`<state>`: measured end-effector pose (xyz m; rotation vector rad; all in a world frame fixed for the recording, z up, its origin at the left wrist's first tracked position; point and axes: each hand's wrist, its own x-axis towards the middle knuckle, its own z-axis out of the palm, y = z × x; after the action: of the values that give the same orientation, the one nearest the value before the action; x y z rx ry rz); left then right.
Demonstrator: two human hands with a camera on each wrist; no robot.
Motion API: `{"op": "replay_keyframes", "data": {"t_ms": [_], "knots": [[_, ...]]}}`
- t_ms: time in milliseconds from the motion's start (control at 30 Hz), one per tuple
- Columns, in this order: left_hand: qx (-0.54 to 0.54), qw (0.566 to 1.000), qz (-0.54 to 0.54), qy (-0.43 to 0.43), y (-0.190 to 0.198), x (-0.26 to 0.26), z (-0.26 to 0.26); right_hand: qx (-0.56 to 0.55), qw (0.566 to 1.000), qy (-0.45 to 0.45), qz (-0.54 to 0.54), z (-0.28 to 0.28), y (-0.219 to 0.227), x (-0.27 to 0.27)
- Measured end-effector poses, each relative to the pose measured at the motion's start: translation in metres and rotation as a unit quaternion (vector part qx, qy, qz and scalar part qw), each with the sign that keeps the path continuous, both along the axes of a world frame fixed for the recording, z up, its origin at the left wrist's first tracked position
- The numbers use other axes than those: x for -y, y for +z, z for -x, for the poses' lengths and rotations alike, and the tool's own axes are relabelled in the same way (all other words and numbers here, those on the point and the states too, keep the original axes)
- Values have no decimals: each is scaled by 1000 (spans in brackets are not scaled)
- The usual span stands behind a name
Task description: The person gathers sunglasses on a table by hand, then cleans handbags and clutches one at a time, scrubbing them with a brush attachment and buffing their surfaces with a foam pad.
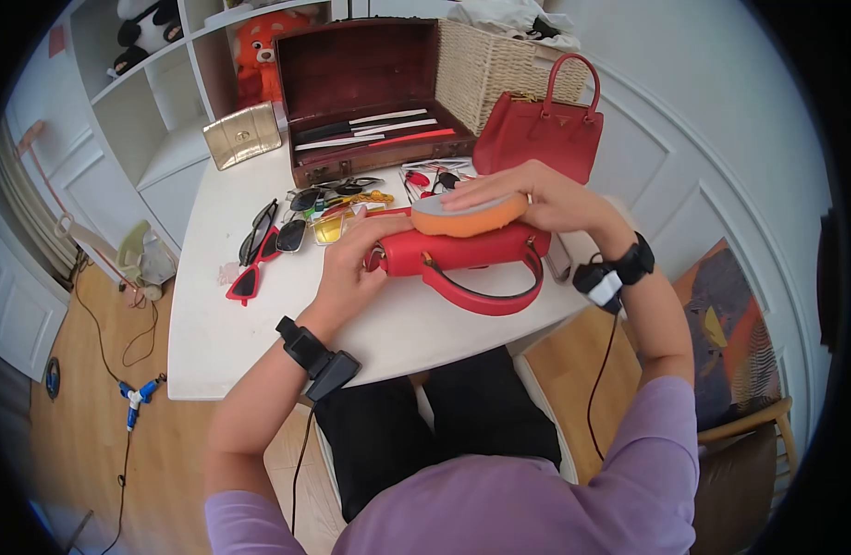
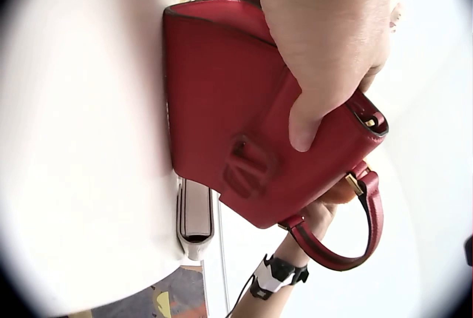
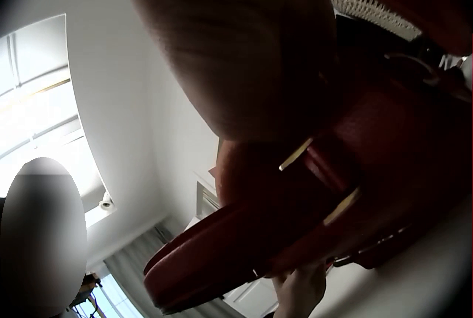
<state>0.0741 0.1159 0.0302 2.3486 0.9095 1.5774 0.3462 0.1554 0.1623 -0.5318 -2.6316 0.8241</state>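
A small red handbag [image 1: 402,254] stands at the near edge of the white table, its top handle [image 1: 485,301] hanging toward the person. My left hand [image 1: 344,268] grips the bag's left end. In the left wrist view its thumb [image 2: 303,127] lies on the face bearing a V-shaped emblem [image 2: 250,170]. My right hand [image 1: 564,199] holds an orange sponge [image 1: 471,222] with a grey upper side against the bag's top, fingers spread over the grey side. In the dark right wrist view, the right hand [image 3: 251,52] hides most of the sponge.
Several sunglasses [image 1: 259,231] lie left of the bag. Behind stand an open wooden chest [image 1: 351,79] holding fans, a gold wallet [image 1: 243,136], a woven basket [image 1: 481,65] and another red handbag [image 1: 536,139]. A pale case [image 2: 196,214] lies near the bag.
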Motion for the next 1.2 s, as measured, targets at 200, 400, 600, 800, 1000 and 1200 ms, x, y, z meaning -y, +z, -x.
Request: {"op": "replay_keyframes", "data": {"t_ms": [200,400,600,800,1000,1200], "knots": [[234,951,195,-48,11,-2,21,-30,989,-119,79,-7,-9,-42],[472,807,275,-225,12,-13,28,-376,885,-63,267,14,-27,-61],[611,608,350,-366,12,-18,33,-427,822,-16,377,70,-86,-59],[632,643,302,-310,11,-23,46,-392,832,-107,379,95,-116,-42],[602,712,271,-239,10,-26,47,-338,757,-66,555,99,-127,-24],[557,747,256,-258,14,-23,49,-281,676,-43,680,90,-121,-26]]}}
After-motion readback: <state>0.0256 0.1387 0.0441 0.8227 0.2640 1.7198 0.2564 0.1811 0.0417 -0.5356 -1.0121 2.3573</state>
